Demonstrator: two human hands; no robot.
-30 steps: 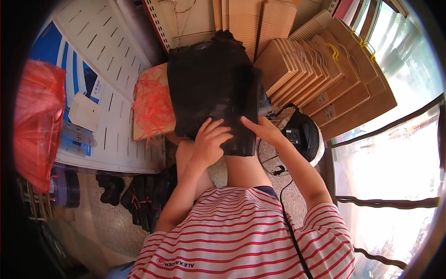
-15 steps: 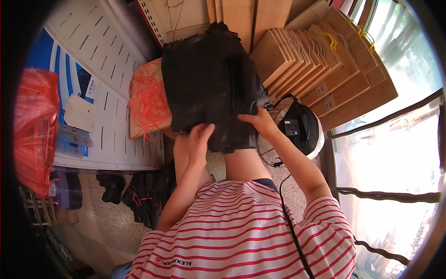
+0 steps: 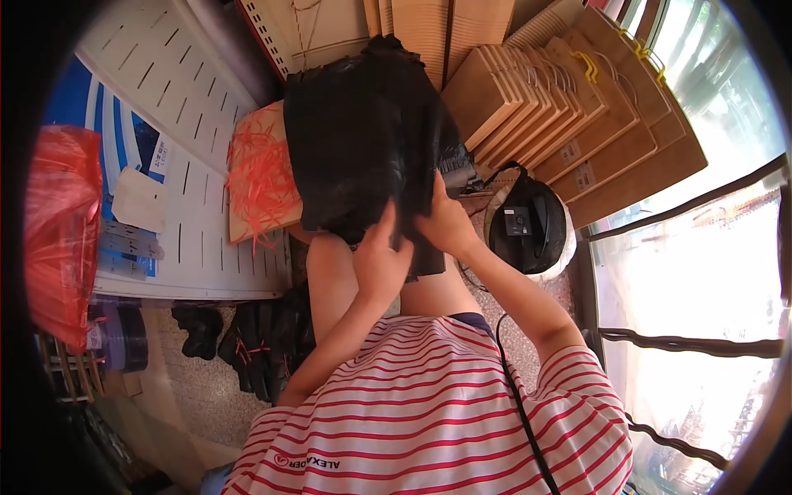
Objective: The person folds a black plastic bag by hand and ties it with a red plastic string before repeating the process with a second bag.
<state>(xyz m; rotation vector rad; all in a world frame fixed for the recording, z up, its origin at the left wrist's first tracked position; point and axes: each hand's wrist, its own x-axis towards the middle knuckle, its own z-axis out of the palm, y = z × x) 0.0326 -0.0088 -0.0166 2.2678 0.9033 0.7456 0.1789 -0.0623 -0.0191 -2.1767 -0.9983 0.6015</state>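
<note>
A stack of black plastic bags [image 3: 346, 140] lies over a support in front of my knees, its near end hanging by my thighs. My right hand [image 3: 447, 224] holds the right side of the top black plastic bag, where a strip stands up in a fold. The thumb is on the near face and the other fingers are partly hidden. My left hand [image 3: 384, 260] is just left of it, against the near part of the bag, fingers stretched and thumb apart. Slight motion blur softens its fingertips.
Red plastic strings [image 3: 260, 177] lie on a board left of the stack. Wooden cutting boards [image 3: 528, 107] stand at the back right. A black-and-white bag [image 3: 536, 227] sits on the floor at right. White perforated shelving [image 3: 214, 239] and a red bag [image 3: 66, 231] are at left.
My left hand has moved right and closer to my right hand. My right hand has shifted slightly left, and the right side of the top bag is now folded inward.
</note>
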